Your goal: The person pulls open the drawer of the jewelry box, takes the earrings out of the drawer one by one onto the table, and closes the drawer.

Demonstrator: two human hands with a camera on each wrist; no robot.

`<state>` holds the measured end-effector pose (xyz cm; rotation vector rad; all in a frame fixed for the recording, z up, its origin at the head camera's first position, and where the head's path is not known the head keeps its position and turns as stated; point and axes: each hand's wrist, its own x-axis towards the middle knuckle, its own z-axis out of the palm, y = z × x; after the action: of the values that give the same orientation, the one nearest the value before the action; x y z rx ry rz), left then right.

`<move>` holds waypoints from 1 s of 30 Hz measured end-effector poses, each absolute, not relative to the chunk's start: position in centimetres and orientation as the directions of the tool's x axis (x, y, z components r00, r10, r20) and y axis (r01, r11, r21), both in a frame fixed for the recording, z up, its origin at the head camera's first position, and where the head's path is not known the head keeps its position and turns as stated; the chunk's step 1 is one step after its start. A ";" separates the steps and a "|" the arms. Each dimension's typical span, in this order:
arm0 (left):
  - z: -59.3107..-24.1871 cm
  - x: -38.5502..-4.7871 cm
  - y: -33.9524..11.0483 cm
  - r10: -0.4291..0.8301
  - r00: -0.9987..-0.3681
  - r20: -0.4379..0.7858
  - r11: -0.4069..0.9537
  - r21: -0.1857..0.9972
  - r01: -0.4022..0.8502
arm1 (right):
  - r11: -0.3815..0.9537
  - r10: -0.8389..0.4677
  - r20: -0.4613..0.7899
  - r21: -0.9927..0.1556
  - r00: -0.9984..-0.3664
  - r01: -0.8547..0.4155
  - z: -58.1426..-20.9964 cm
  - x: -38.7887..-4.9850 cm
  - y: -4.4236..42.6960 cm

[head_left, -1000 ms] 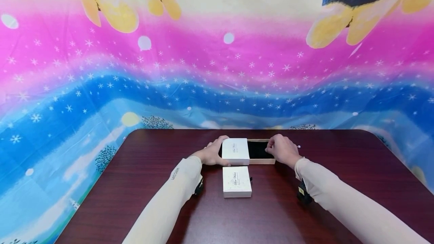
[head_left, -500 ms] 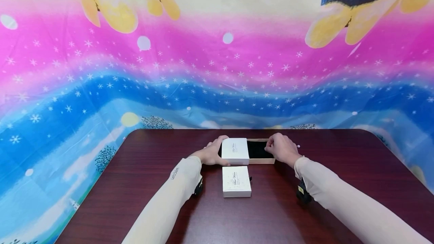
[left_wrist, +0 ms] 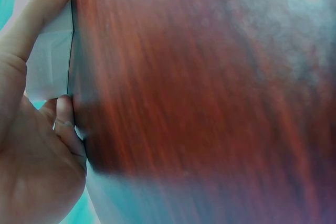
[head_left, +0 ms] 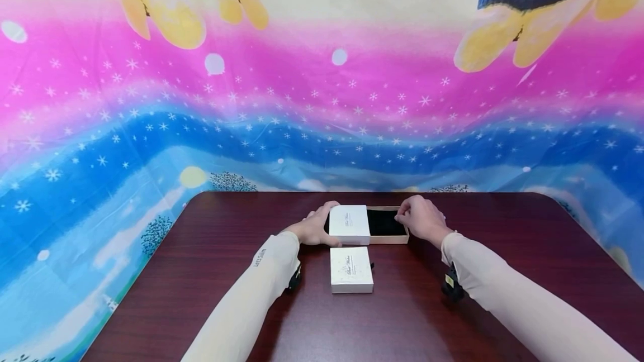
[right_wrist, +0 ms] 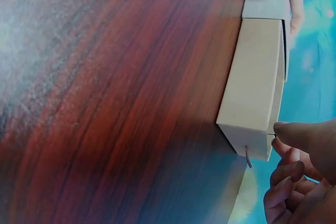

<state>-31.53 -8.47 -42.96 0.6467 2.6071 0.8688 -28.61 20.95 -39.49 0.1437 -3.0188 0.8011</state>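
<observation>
At the back of the table, a white slide-out box has its printed sleeve [head_left: 348,222] on the left and its drawer [head_left: 389,239] pulled out to the right. Black lining [head_left: 382,222] covers the drawer's inside. My left hand [head_left: 318,227] grips the sleeve from its left end, thumb on the near side. Over the drawer's right end is my right hand [head_left: 422,218], its fingers curled and thumb tip at the end rim in the right wrist view. Whatever lies between those fingertips is hidden. A short dark pull ribbon [right_wrist: 248,157] hangs from the drawer's end.
A second, smaller white printed box [head_left: 350,267] lies shut in front of the first, a black tab [head_left: 372,265] at its right side. The dark red-brown table [head_left: 322,323] ends close behind the open box, where a colourful printed cloth [head_left: 322,99] hangs.
My right hand has shifted slightly to the right and up, showing more of the drawer's right end. A small white bead beside that hand earlier no longer shows. My left hand keeps its grip.
</observation>
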 end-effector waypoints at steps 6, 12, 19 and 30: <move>-42.9 -31.6 -8.5 0.510 -0.845 -0.162 0.712 0.631 0.309 | 0.860 -0.083 0.029 -0.503 -0.996 -0.086 -39.3 -28.4 21.1; -42.8 -31.5 -8.4 0.514 -0.843 -0.157 0.706 0.636 0.311 | 0.858 -0.077 0.049 -0.506 -0.996 -0.091 -39.2 -28.2 21.4; -42.8 -31.6 -8.5 0.512 -0.844 -0.159 0.709 0.633 0.311 | 0.853 -0.081 0.052 -0.513 -0.995 -0.096 -39.3 -28.0 21.8; -42.9 -31.6 -8.5 0.513 -0.844 -0.159 0.710 0.631 0.312 | 0.855 -0.077 0.087 -0.507 -0.993 -0.111 -39.0 -27.7 22.5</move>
<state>-31.65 -8.46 -42.86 0.6464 2.5944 0.8725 -27.66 22.48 -38.99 0.1502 -2.9635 0.8167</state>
